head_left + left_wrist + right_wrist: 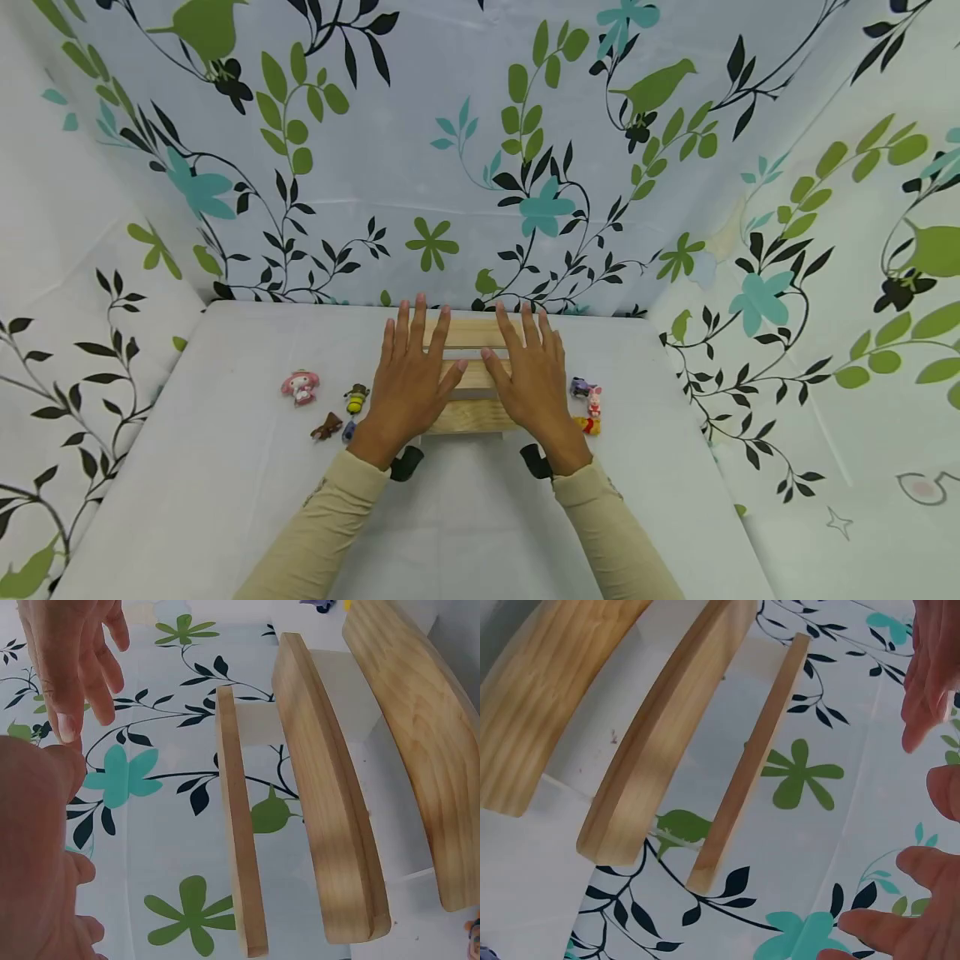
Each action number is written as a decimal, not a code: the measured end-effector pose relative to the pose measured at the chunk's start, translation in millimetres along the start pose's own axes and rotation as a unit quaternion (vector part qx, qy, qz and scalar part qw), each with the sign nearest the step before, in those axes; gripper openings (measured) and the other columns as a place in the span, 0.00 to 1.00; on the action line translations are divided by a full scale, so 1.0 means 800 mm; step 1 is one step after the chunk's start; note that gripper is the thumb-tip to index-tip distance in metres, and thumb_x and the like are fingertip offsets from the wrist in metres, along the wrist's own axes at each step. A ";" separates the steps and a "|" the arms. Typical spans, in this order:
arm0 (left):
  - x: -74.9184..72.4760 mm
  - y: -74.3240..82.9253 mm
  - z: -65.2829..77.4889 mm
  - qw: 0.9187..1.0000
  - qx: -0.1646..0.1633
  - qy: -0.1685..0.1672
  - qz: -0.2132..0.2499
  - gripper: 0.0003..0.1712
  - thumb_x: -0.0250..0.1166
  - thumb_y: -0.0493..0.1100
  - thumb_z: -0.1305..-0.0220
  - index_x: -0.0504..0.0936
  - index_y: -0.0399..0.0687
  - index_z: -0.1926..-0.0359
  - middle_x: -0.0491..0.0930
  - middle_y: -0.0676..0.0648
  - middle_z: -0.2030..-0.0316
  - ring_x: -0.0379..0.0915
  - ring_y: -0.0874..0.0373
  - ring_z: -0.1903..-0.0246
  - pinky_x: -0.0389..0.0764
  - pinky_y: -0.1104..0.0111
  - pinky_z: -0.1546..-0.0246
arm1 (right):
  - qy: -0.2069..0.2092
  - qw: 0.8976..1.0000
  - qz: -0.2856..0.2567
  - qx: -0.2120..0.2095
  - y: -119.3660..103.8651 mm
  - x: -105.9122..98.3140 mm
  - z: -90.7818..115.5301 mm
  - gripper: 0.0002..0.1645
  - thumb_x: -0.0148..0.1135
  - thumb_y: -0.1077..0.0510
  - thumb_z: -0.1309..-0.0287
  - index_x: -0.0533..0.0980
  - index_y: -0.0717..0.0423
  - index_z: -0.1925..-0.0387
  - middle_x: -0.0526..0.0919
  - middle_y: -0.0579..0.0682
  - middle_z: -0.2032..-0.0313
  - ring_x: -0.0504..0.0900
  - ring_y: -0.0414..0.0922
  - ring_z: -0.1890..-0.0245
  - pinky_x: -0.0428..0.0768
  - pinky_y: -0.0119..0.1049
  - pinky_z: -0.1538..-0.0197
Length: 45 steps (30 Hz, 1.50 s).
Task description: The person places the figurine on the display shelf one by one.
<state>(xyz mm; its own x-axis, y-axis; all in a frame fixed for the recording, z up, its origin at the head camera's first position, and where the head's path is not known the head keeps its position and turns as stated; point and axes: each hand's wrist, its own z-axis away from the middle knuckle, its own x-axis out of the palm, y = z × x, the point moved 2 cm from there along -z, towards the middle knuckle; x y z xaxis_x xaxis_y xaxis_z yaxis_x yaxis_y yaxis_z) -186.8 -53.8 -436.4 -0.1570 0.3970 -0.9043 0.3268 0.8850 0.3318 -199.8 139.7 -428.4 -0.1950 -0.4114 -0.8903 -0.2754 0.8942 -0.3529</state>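
Both hands are held palm down with fingers spread over a small wooden slatted stand (pixel 468 417). My left hand (pixel 408 379) overlaps the stand's left end in the head view, and my right hand (pixel 534 379) overlaps its right end. Neither grips anything. Pale wooden slats (pixel 326 802) run side by side on white supports in the left wrist view, with the left hand's near part at the lower left. From the right wrist, the same slats (pixel 660 742) show apart from the fingers (pixel 922 915).
Left of the stand lie a pink-hooded figurine (pixel 301 387), a yellow-and-black one (pixel 356 398), a brown one (pixel 327 427) and a blue one (pixel 348 430). On the right are a purple figurine (pixel 581 387), a pink one (pixel 595 402) and a yellow-red one (pixel 588 425). Patterned cloth (pixel 427 192) backs the white table.
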 end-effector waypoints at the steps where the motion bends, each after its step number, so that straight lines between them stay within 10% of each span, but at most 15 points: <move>1: 0.000 -0.001 0.000 1.000 -0.001 0.000 0.002 0.45 0.50 0.63 0.17 0.44 0.49 0.13 0.30 0.36 0.14 0.20 0.39 0.15 0.34 0.42 0.16 | 0.012 1.000 -0.006 -0.001 0.002 0.000 -0.001 0.41 0.51 0.37 0.20 0.52 0.36 0.14 0.53 0.60 0.16 0.48 0.65 0.15 0.52 0.70 0.20; 14: 0.017 -0.022 0.007 0.993 -0.016 0.088 0.078 0.45 0.65 0.61 0.24 0.60 0.50 0.17 0.56 0.34 0.19 0.53 0.35 0.21 0.61 0.38 0.25 | 0.083 0.988 -0.128 0.040 0.073 -0.001 0.002 0.38 0.69 0.49 0.28 0.69 0.41 0.21 0.76 0.64 0.36 0.72 0.62 0.40 0.69 0.61 0.38; 29: 0.050 -0.054 0.032 0.954 -0.057 0.197 0.219 0.29 0.80 0.45 0.38 0.85 0.48 0.36 0.81 0.39 0.40 0.72 0.37 0.42 0.74 0.42 0.41 | 0.049 0.977 -0.157 0.136 0.181 0.018 0.025 0.39 0.71 0.49 0.29 0.69 0.39 0.22 0.76 0.63 0.35 0.69 0.62 0.36 0.71 0.61 0.36; 45: 0.092 -0.081 0.043 0.936 -0.120 0.143 0.300 0.28 0.80 0.42 0.38 0.86 0.48 0.37 0.83 0.42 0.35 0.74 0.41 0.42 0.76 0.45 0.45 | -0.056 0.962 -0.161 0.214 0.264 0.051 0.047 0.36 0.72 0.55 0.31 0.73 0.42 0.25 0.74 0.63 0.29 0.64 0.64 0.31 0.70 0.64 0.30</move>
<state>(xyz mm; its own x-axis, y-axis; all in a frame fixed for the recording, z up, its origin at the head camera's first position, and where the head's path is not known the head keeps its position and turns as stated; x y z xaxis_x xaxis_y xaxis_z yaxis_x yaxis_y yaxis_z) -187.3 -89.9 -533.9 -0.2675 0.8580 -0.4384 0.2231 0.4978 0.8381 -230.6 318.7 -549.7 -0.0557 -0.6792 -0.7318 0.1130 0.7240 -0.6805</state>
